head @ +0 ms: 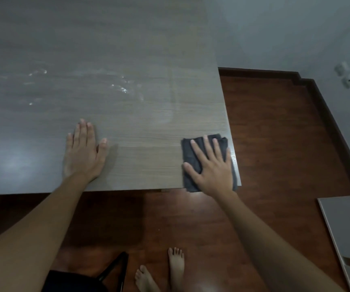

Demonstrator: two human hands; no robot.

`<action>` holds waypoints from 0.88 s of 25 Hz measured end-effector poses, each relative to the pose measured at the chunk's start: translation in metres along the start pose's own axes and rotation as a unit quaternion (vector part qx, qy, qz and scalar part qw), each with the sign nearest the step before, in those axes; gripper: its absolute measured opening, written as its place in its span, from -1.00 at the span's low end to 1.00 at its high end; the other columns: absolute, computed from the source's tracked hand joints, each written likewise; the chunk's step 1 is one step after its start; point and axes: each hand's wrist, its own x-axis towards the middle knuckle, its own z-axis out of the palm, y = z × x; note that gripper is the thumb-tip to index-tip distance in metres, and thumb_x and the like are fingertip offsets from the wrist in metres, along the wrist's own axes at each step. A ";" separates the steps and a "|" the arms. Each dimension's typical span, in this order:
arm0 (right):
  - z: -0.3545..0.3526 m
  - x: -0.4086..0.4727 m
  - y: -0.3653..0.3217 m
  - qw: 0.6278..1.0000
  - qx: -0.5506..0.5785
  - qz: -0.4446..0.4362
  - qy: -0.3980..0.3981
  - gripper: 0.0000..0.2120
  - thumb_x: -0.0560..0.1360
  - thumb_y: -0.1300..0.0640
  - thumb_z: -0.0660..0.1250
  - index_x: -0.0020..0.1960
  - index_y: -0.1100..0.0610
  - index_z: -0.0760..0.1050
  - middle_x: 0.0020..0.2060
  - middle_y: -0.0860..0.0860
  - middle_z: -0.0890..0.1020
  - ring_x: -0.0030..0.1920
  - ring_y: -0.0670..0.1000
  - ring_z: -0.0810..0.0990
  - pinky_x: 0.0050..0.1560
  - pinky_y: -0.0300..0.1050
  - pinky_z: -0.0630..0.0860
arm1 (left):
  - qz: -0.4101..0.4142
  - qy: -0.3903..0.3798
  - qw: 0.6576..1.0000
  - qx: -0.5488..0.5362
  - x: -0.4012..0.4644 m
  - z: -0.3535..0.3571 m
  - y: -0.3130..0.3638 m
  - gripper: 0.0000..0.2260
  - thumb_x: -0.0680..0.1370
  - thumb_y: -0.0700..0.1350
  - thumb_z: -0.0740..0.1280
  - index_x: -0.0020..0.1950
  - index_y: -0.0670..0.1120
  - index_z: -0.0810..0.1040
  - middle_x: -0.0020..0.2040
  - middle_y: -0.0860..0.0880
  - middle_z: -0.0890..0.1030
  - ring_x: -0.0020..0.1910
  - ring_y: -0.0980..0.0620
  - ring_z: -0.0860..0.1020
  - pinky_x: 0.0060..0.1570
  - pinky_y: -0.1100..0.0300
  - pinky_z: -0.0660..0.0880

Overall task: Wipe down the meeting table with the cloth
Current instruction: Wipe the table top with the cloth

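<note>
The meeting table is a large grey wood-grain top filling the upper left of the head view. A folded dark grey cloth lies at the table's near right corner, its lower edge slightly over the front edge. My right hand presses flat on the cloth with fingers spread and straight. My left hand rests flat on the bare tabletop to the left, fingers straight, holding nothing. Faint white smears show on the table surface farther back.
Dark red-brown wooden floor lies to the right of and below the table. A grey cabinet top juts in at the lower right. A black chair and the person's bare feet are near the bottom. A grey wall with sockets stands at right.
</note>
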 end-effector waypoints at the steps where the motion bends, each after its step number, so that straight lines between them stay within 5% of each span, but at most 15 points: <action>1: -0.003 -0.001 0.017 1.000 -0.004 0.011 -0.013 -0.30 0.55 -0.46 0.00 0.62 -0.23 0.11 0.64 -0.04 0.13 0.64 0.09 0.05 0.53 0.37 0.05 | -0.004 -0.001 1.000 0.001 -0.001 0.000 0.001 -0.25 0.58 0.32 -0.35 0.63 -0.15 -0.16 0.63 -0.10 -0.19 0.61 0.01 -0.19 0.57 0.00 -0.21; 5: -0.010 0.002 0.030 0.995 0.008 0.087 -0.051 -0.28 0.53 -0.48 -0.06 0.63 -0.28 -0.04 0.66 -0.05 0.02 0.65 0.10 -0.06 0.56 0.34 0.03 | 0.020 -0.004 1.000 -0.008 -0.012 -0.002 -0.010 -0.28 0.60 0.29 -0.32 0.62 -0.14 -0.17 0.63 -0.08 -0.22 0.60 0.03 -0.21 0.57 0.00 -0.21; 11: -0.009 0.060 -0.034 0.979 0.016 0.183 -0.087 -0.29 0.59 -0.43 -0.11 0.65 -0.19 -0.13 0.66 0.06 -0.11 0.64 0.20 -0.20 0.54 0.37 -0.27 | 0.019 -0.009 1.000 0.000 -0.047 -0.011 -0.066 -0.30 0.60 0.30 -0.32 0.62 -0.10 -0.19 0.62 -0.04 -0.24 0.60 0.07 -0.24 0.57 0.00 -0.19; 18: 0.016 0.054 -0.199 0.996 0.034 -0.035 -0.073 -0.32 0.61 -0.37 -0.06 0.66 -0.15 -0.03 0.66 0.05 -0.02 0.64 0.18 -0.13 0.55 0.35 -0.23 | 0.013 0.008 1.000 -0.002 -0.045 -0.008 -0.071 -0.31 0.60 0.28 -0.35 0.62 -0.09 -0.17 0.63 -0.04 -0.21 0.60 0.06 -0.21 0.57 0.02 -0.21; 22: 0.015 -0.003 -0.194 0.992 0.044 -0.113 -0.043 -0.35 0.61 -0.38 0.00 0.62 -0.15 0.16 0.63 0.00 0.16 0.64 0.11 0.04 0.57 0.32 -0.03 | -0.003 0.005 1.000 -0.008 -0.046 -0.011 -0.069 -0.30 0.59 0.29 -0.36 0.63 -0.10 -0.17 0.62 -0.03 -0.23 0.59 0.07 -0.23 0.57 0.00 -0.20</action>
